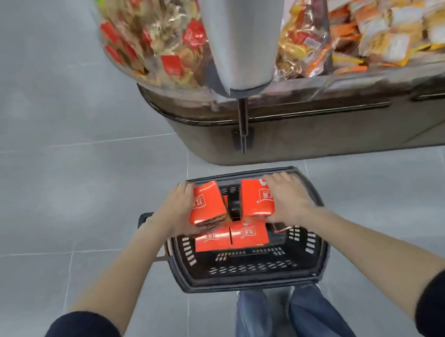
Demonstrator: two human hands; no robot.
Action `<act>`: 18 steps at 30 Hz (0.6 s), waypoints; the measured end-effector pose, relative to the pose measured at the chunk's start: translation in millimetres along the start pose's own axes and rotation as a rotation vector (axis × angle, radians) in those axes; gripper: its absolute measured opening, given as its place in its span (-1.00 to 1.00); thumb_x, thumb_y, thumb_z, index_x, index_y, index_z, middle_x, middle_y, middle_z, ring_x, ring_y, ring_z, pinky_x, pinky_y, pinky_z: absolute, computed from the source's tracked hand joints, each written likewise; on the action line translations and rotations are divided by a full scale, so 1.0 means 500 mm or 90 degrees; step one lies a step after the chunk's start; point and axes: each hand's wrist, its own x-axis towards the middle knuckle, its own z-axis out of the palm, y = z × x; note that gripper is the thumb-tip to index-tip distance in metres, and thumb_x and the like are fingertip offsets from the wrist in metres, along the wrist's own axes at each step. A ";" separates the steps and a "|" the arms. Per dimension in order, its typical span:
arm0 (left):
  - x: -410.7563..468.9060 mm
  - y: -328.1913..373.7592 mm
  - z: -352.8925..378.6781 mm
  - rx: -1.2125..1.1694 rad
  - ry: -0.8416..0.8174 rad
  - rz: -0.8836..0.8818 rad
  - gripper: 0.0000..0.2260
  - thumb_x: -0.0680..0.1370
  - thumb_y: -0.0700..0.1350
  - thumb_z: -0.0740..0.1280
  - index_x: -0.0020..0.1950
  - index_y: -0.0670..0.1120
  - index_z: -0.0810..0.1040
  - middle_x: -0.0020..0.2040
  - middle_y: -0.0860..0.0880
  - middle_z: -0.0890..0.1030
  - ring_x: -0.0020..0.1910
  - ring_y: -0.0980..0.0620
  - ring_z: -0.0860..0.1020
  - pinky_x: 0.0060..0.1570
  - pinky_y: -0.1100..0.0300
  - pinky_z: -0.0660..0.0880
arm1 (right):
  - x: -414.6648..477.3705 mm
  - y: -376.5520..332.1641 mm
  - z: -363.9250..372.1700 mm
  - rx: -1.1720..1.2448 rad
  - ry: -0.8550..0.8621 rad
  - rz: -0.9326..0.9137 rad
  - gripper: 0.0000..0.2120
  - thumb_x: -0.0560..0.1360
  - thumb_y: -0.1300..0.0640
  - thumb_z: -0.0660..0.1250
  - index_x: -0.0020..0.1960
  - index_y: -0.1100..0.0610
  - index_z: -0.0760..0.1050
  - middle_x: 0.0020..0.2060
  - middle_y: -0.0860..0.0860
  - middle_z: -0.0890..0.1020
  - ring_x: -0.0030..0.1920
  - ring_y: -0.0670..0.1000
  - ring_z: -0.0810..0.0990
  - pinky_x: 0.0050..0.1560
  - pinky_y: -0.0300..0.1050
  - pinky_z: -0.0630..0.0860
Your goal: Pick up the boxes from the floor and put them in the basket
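A dark plastic basket stands on the grey tile floor in front of my legs. My left hand grips an orange-red box over the basket's far left part. My right hand grips a second orange-red box over the far right part. Both boxes are tilted and held above the basket's inside. Two more orange-red boxes lie flat side by side on the basket's bottom, below the held ones.
A brown display bin full of wrapped snack packets stands just beyond the basket, with a grey metal post rising from it. Grey floor tiles spread to the left. The basket's handle sticks out at its left side.
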 end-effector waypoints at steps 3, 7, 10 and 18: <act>0.067 -0.033 0.057 0.031 0.012 0.048 -0.10 0.19 0.14 0.58 0.35 -0.23 0.26 0.22 -0.16 0.37 0.19 -0.13 0.37 0.24 0.07 0.34 | 0.053 -0.001 0.063 -0.003 0.004 -0.007 -0.07 0.23 -0.21 0.49 0.42 0.14 0.16 0.34 0.06 0.37 0.36 0.09 0.29 0.42 0.01 0.15; 0.120 -0.072 0.120 0.076 0.032 0.118 -0.12 0.20 0.15 0.57 0.35 -0.23 0.29 0.21 -0.17 0.40 0.17 -0.15 0.42 0.24 0.05 0.36 | 0.100 -0.017 0.121 -0.019 0.018 -0.022 -0.07 0.24 -0.13 0.51 0.43 0.16 0.15 0.35 0.06 0.36 0.38 0.09 0.27 0.45 -0.01 0.08; 0.135 -0.089 0.139 0.090 0.061 0.140 -0.16 0.20 0.12 0.57 0.33 -0.23 0.33 0.20 -0.19 0.44 0.15 -0.16 0.44 0.21 0.05 0.36 | 0.123 -0.030 0.160 -0.028 0.030 -0.013 -0.04 0.22 -0.12 0.52 0.45 0.15 0.13 0.36 0.05 0.34 0.39 0.09 0.26 0.48 0.01 0.00; 0.144 -0.094 0.151 0.160 0.046 0.138 -0.05 0.17 0.22 0.55 0.37 -0.25 0.29 0.23 -0.21 0.45 0.22 -0.23 0.45 0.35 -0.18 0.24 | 0.117 -0.034 0.166 -0.011 0.025 0.013 0.05 0.29 -0.06 0.50 0.52 0.15 -0.10 0.52 0.09 0.06 0.53 0.08 -0.02 0.48 0.05 -0.25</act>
